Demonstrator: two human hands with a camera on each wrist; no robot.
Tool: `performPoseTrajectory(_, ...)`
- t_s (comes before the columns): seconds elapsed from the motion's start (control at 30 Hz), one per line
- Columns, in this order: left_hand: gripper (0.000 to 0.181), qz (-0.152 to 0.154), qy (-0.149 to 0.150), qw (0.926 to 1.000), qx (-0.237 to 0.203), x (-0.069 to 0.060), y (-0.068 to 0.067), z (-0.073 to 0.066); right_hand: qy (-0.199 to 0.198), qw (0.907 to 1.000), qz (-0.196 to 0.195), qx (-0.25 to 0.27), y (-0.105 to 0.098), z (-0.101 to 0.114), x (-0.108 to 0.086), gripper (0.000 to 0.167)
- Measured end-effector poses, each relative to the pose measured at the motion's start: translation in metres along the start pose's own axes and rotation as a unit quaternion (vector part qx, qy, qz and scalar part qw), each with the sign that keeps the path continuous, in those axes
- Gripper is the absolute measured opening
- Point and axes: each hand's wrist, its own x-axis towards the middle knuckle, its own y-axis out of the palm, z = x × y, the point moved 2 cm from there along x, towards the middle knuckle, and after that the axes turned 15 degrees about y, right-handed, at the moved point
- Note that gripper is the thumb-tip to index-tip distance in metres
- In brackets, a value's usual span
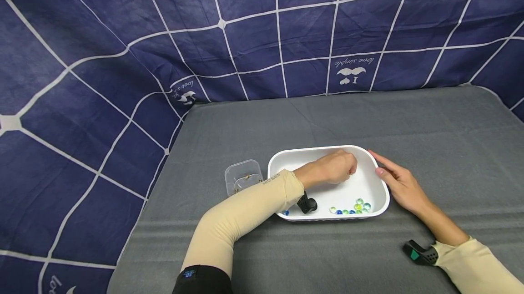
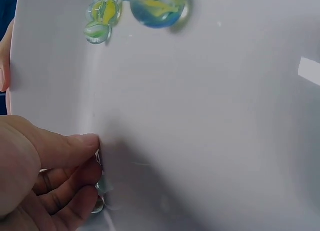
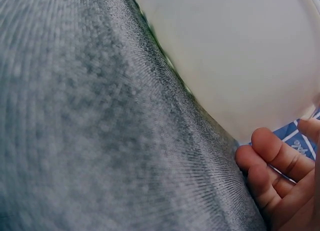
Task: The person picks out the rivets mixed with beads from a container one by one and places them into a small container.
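A white plastic tub stands on the grey cloth. My left hand reaches into it. In the left wrist view, the thumb and curled fingers of that hand pinch at clear glass marbles against the tub wall; the fingers partly hide them. Several green, yellow and blue marbles lie along the tub's near side. From outside, my right hand touches the tub's right end, its index finger stretched along the wall and its thumb at the rim. Its other fingers hang loosely bent in the right wrist view.
Left of the tub is a clear plastic box with small gold-coloured pieces, partly behind my left sleeve. A blue checked cloth hangs behind the grey surface. Black wrist cameras sit on my wrists.
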Motion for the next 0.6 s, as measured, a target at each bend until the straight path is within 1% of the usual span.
performPoseTrajectory(0.17,0.007,0.025,-0.001,0.9995,0.021,-0.0001,0.0006,-0.0013,-0.002,1.0,0.0,0.003,0.0,0.0,0.0001,0.044)
performPoseTrajectory(0.27,0.006,0.029,-0.001,0.9993,0.023,-0.0005,0.0008,-0.0017,-0.004,1.0,0.002,0.007,0.0001,0.0005,0.0004,0.044)
performPoseTrajectory(0.33,0.008,0.025,0.003,0.9995,0.017,-0.0009,0.0003,-0.0021,-0.005,0.9999,0.003,0.009,0.0001,0.0007,0.0006,0.044)
performPoseTrajectory(0.5,0.009,-0.003,0.025,0.9997,-0.005,-0.0016,-0.0027,-0.0025,-0.003,1.0,-0.001,0.007,-0.0005,0.0004,0.0008,0.044)
performPoseTrajectory(0.6,0.009,-0.01,0.031,0.9994,-0.008,-0.0026,-0.0037,-0.0028,0.0,1.0,-0.001,0.005,-0.0001,0.0006,0.0006,0.044)
